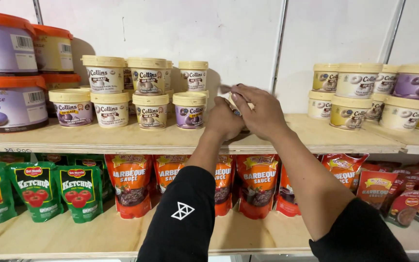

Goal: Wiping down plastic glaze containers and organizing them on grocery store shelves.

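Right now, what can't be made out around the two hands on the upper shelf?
- Head view: the cream tub is almost wholly hidden behind the right hand and left hand; its label is unseen.
- The right hand's fingertips are motion-blurred, so the grip is unclear.
- The large orange-lidded tubs are cut by the left edge.

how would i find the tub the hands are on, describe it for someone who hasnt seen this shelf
On the upper wooden shelf, look in the gap between the left cluster of small cream-lidded tubs and the right cluster. There the left hand and right hand cover one cream tub, standing alone.
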